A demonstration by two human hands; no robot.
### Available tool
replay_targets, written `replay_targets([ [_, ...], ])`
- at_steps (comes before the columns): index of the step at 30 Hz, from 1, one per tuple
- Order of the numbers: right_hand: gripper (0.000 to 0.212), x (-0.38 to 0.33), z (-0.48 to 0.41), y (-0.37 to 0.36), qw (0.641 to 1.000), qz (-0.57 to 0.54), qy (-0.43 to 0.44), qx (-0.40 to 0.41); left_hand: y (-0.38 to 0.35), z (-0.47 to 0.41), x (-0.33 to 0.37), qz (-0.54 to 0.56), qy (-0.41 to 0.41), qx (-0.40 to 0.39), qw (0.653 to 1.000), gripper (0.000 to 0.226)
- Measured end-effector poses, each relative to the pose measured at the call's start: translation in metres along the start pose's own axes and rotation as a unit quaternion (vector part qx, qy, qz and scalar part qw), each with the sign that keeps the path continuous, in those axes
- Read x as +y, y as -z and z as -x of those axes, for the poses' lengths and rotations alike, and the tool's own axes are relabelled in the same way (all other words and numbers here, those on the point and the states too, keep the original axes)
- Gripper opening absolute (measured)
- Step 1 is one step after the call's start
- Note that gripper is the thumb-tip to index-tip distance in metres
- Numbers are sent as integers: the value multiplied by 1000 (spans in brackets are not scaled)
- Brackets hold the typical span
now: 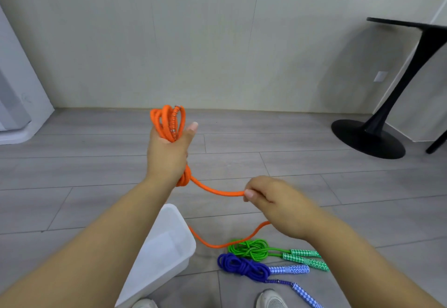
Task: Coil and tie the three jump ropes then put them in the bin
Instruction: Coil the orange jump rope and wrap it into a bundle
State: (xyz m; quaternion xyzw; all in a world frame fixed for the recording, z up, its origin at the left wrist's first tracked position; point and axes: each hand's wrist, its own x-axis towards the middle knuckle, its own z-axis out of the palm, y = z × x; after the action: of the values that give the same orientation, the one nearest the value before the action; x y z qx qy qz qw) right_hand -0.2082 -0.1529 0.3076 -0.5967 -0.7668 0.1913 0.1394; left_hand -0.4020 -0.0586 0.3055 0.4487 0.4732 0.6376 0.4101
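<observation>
Stretching open to the far wall (217, 41), grey plank floor (278, 138) is bounded by a white unit (14, 104) at left and a black pedestal table (377, 136) at right. A translucent bin (176, 242) sits at the person's feet (its inside partly hidden by the forearm). The left hand (169, 155) grips the coiled orange jump rope (167, 121), fingers wrapped round the loops, thumb raised. The right hand (273, 201) pinches its loose strand between thumb and curled fingers. The green jump rope (251, 248) and blue jump rope (242, 265) lie bundled on the floor right of the bin.
</observation>
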Motion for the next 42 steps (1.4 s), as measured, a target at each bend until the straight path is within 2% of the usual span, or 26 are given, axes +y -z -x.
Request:
replay_targets([
  [2, 18, -8, -1, 3, 996, -80, 33, 3, -2, 7, 3, -54, -12, -15, 998, 38],
  [5, 18, -19, -8, 9, 983, -179, 47, 9, -7, 18, 6, -60, -3, -74, 995, 24],
  [8, 29, -29, -17, 10, 965, -255, 57, 17, -16, 30, 7, -59, 27, -112, 992, 39],
  [12, 27, -34, -28, 13, 953, -301, 21, 36, -21, 39, 6, -91, 29, -152, 984, 55],
  [17, 27, -35, -32, 17, 939, -341, 3, 49, -25, 42, 6, -50, 127, -271, 953, 68],
  [20, 32, -35, -32, 18, 944, -324, 1, 61, -24, 43, 8, -55, 127, -330, 934, 61],
  [24, 21, -27, -35, 16, 964, -233, -8, 129, -22, 39, 5, -49, 142, -360, 921, 46],
  [27, 13, -25, -34, 20, 937, -300, -25, 175, -20, 34, 2, -43, 145, -398, 905, 29],
  [30, 23, -22, -32, 25, 915, -349, -38, 198, -16, 29, 2, -25, 146, -437, 887, 22],
  [32, 28, -16, -30, 29, 920, -350, -43, 170, -12, 27, 4, -39, 141, -441, 885, 15],
  [36, 21, 2, -21, 35, 946, -303, -64, 101, -2, 23, 7, -100, 132, -395, 904, 25],
  [40, 3, 22, -12, 38, 967, -214, -70, 119, 6, 15, 7, -94, 123, -323, 934, 14],
  [42, 4, 28, -10, 37, 971, -176, -79, 142, 7, 12, 5, -80, 119, -292, 945, 17],
])
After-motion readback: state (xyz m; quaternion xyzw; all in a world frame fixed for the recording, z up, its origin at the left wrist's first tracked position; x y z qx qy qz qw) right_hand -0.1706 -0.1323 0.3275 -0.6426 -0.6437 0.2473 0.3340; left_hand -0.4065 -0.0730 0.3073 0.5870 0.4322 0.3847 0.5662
